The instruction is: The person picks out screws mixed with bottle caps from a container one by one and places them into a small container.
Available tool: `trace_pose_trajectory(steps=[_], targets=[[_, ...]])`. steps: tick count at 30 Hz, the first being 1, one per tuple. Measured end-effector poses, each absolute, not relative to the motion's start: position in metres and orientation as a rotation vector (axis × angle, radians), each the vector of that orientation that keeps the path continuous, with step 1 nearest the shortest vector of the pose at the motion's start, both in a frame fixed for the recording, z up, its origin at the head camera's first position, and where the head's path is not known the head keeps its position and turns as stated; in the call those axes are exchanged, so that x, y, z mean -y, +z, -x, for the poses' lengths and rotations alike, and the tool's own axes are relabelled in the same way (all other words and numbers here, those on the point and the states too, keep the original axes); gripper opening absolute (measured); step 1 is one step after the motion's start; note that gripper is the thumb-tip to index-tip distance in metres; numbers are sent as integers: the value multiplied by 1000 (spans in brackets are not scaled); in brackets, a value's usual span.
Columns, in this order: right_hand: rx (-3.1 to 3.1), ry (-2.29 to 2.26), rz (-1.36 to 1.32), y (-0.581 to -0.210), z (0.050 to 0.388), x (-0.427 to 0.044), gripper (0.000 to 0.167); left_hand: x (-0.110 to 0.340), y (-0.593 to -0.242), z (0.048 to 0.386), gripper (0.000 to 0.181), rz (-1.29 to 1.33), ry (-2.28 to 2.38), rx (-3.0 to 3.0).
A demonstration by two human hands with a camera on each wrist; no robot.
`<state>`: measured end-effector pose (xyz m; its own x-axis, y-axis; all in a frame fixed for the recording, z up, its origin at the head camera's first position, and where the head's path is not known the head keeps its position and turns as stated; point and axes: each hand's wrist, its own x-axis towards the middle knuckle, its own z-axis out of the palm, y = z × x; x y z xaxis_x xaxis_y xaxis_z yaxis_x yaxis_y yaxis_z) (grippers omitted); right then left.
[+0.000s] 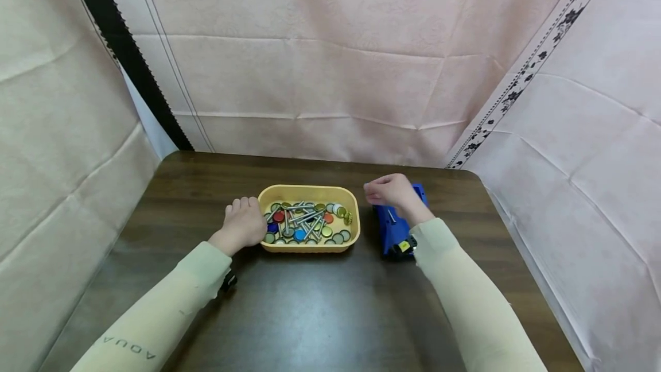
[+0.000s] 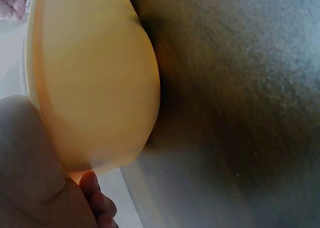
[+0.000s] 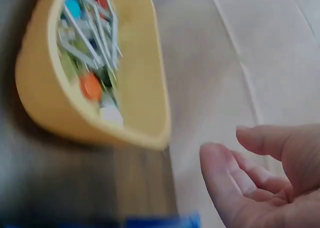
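Observation:
A yellow plastic tray sits on the table, filled with round bottle caps in several colours and long silvery metal nails or screws. My left hand grips the tray's left end; in the left wrist view its fingers curl by the rim at that end. To the right of the tray, my right hand hovers above a blue container, thumb and fingertips apart with nothing between them. One small silvery piece shows in the blue container, whose right part my wrist hides.
The dark wooden table has rounded far corners. Pale cloth curtains hang behind it and at both sides. A black strap device is on my right wrist, close over the blue container.

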<state>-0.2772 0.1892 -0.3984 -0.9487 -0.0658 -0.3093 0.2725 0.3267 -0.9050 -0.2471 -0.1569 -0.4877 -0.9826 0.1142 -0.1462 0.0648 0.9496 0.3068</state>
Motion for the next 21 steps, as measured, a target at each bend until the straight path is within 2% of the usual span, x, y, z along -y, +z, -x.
trace_pose_trajectory(steps=[6, 10, 15, 21], targets=[[-2220, -1485, -119, -421, 273, -142, 23, 157, -485, 244, 26, -141, 458, -2936], [-2244, -1349, -55, -434, 272, -124, 23, 155, -485, 245, 25, -143, 464, -2939], [-2336, -1238, -78, -447, 273, -108, 16, 156, -486, 246, 27, -136, 460, -2952], [-2424, -1130, -147, -459, 277, -98, 21, 156, -487, 246, 27, -132, 447, -2955]])
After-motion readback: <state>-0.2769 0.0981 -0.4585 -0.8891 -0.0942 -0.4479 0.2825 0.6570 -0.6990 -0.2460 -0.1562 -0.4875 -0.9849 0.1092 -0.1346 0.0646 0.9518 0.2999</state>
